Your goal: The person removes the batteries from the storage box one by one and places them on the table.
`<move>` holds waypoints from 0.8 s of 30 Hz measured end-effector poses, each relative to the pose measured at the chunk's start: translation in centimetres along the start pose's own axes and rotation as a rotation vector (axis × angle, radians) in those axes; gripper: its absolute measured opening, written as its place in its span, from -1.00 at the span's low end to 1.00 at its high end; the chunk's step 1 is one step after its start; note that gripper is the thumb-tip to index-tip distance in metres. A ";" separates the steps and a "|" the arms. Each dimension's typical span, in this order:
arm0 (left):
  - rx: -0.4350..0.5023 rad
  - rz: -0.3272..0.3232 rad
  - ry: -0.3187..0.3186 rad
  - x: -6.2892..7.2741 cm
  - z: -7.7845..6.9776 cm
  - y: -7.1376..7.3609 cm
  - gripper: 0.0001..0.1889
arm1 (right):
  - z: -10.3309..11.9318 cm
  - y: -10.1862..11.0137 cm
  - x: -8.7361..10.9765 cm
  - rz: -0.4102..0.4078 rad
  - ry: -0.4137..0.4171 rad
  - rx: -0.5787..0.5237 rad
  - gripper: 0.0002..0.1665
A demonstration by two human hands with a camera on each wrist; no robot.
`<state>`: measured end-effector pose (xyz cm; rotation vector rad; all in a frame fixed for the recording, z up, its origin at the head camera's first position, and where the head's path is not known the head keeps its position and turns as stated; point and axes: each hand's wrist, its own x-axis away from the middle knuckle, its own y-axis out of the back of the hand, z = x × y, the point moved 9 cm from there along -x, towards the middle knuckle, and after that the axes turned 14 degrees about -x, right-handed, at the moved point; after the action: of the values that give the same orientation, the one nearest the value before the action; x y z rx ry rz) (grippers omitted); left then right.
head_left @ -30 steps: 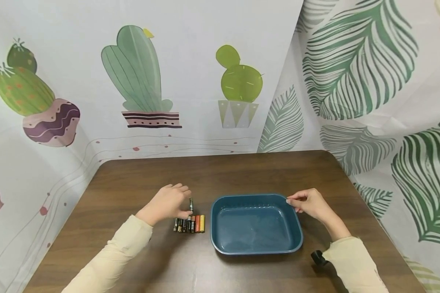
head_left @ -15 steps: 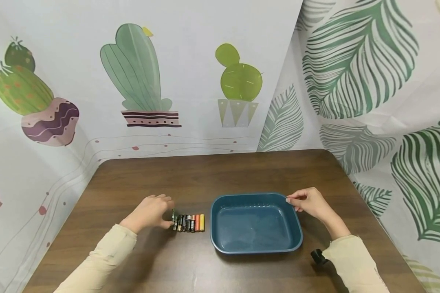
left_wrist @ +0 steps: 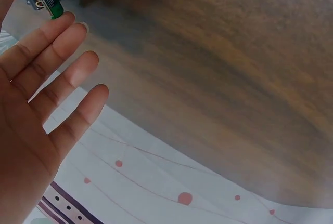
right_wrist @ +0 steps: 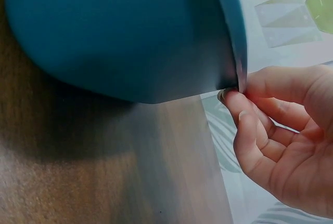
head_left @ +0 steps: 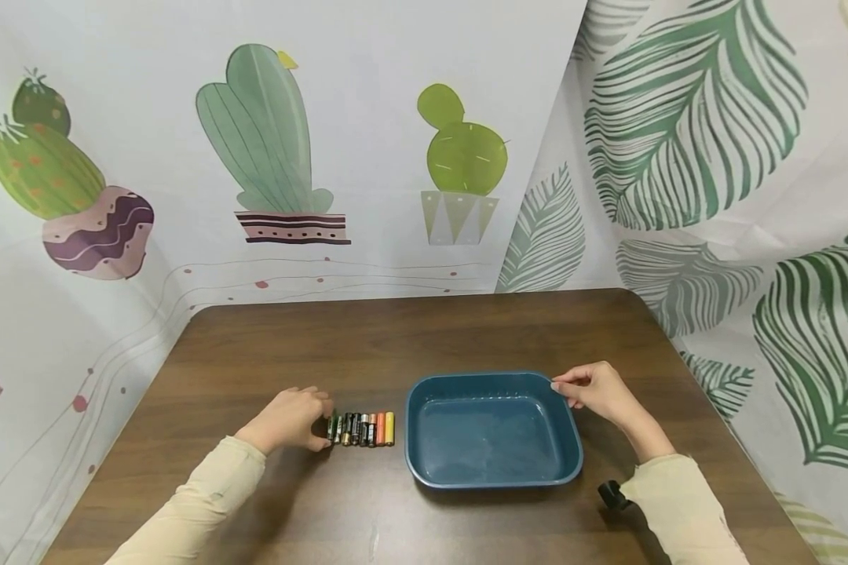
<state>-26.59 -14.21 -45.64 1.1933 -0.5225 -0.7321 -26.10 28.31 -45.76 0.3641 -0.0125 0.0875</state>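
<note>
A row of several batteries [head_left: 363, 430], mostly black with an orange and a yellow one at the right end, lies on the brown table [head_left: 424, 337]. My left hand [head_left: 290, 418] is at the row's left end, pinching a green-ended battery [left_wrist: 51, 0] lengthwise between thumb and index finger. Its other fingers are spread nearly straight in the left wrist view. To the right of the row stands a dark blue rectangular plastic basin [head_left: 491, 485] with nothing in it. My right hand [head_left: 597, 391] pinches the basin's rim at the far right corner.
A small black object [head_left: 613, 496] shows beside the right sleeve, over the table. Behind the table hangs a white cloth [head_left: 374, 141] printed with cacti and leaves. The table's far edge runs along it.
My left hand has carried the green-ended battery from above the row to its left end and lowered it beside the others. The right hand stays at the basin's rim.
</note>
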 end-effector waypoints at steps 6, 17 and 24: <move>0.003 -0.002 -0.010 0.1 -0.3 -0.3 -0.63 | -0.3 0.1 0.1 -0.009 -0.021 -0.002 -0.80; -0.002 -0.015 -0.006 0.1 -0.3 -0.5 -0.62 | 0.0 0.1 0.1 -0.024 -0.009 0.019 -0.81; 0.005 -0.019 -0.001 0.1 -0.4 -0.6 -0.61 | 0.4 -0.1 0.2 -0.045 0.021 0.003 -0.81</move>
<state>-26.37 -14.20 -46.37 1.2044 -0.5148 -0.7473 -25.93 28.13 -45.44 0.3664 0.0169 0.0465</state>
